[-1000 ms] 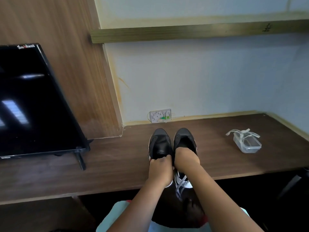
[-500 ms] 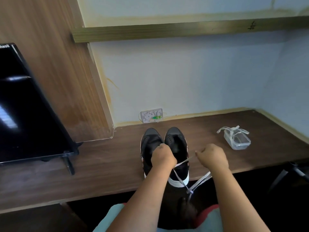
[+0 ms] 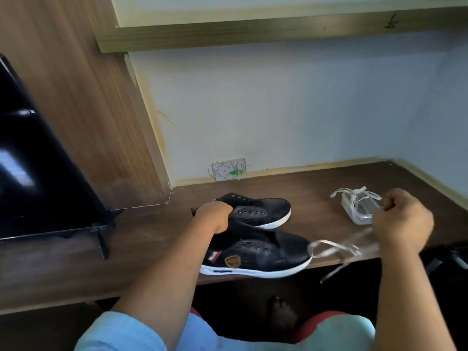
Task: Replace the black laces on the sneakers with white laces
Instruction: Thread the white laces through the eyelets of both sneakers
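Note:
Two black sneakers with white soles lie sideways on the brown desk [image 3: 152,239], toes to the right. The far sneaker [image 3: 263,211] and the near sneaker [image 3: 260,254] both show empty eyelets. My left hand [image 3: 215,216] grips the heel end of the sneakers, fingers curled between them. My right hand [image 3: 402,221] is off to the right, fist closed around a white lace [image 3: 329,249] that loops, blurred, toward the near sneaker's toe and hangs past the desk edge. Another white lace [image 3: 352,192] lies over a clear plastic box [image 3: 359,211].
A black monitor [image 3: 38,173] on a stand fills the left of the desk. A wall socket plate [image 3: 229,169] sits at the back wall behind the sneakers. A wooden panel and shelf are above. My lap is below the desk edge.
The sneakers have been turned from toes-away to lying sideways with toes right. My right hand pulled the white lace out to the right, away from the near sneaker.

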{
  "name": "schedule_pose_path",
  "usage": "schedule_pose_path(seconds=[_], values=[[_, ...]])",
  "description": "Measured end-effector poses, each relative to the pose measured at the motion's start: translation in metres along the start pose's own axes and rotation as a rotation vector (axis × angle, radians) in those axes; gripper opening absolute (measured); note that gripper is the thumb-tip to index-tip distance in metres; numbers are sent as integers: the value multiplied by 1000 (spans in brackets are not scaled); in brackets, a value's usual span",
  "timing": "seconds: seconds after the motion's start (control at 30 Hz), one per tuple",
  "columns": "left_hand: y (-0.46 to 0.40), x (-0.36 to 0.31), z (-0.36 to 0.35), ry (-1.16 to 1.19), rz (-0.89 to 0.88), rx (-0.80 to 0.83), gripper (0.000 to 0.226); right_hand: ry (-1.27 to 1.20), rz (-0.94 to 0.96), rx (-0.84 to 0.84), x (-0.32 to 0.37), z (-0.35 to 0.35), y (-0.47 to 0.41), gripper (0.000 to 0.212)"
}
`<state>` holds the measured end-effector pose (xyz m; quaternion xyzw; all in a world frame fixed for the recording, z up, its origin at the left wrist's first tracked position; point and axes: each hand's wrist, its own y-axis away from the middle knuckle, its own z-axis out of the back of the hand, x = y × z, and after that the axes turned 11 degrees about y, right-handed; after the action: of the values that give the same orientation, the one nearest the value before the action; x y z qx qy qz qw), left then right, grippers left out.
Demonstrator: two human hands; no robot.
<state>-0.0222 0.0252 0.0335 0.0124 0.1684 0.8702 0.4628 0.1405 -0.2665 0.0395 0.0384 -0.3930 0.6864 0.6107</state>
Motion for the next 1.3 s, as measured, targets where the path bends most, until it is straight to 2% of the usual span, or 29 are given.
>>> schedule_pose_path(seconds=[0.1, 0.2, 0.27, 0.4, 0.47, 0.6, 0.63, 0.7, 0.77, 0.8, 0.87, 1.07, 1.3], values=[[-14, 7, -3, -82, -52, -111, 45, -98, 32, 205, 1, -3, 7, 9], [-28, 11, -9, -166, -107, -296, 44, -225, 177, 540, 27, -28, 32, 25], [-38, 10, -7, -193, -122, -349, 45, -265, 271, 706, 45, -51, 45, 29], [-58, 13, 9, -208, -159, -442, 53, -169, 295, 758, 61, -96, 46, 36], [-62, 11, 13, -10, -77, -535, 68, -64, 279, 753, 59, -115, 35, 43], [-21, -31, -19, 782, 220, -911, 77, 127, 291, 859, 64, -133, 26, 47], [-6, -41, -38, 946, 312, -932, 84, 152, 294, 889, 66, -136, 27, 49], [15, -53, -75, 1206, 449, -754, 107, 212, 323, 924, 71, -135, 30, 51], [19, -53, -102, 1258, 512, -495, 128, 266, 372, 945, 71, -134, 38, 48], [18, -51, -108, 1250, 500, -425, 134, 282, 386, 965, 72, -129, 43, 45], [13, -38, -109, 1247, 454, -403, 134, 311, 394, 1009, 73, -119, 55, 42], [4, 13, -99, 1199, 216, -390, 112, 417, 349, 1000, 84, -93, 94, 48], [9, 26, -94, 1163, 96, -223, 110, 402, 377, 989, 87, -78, 107, 40]])
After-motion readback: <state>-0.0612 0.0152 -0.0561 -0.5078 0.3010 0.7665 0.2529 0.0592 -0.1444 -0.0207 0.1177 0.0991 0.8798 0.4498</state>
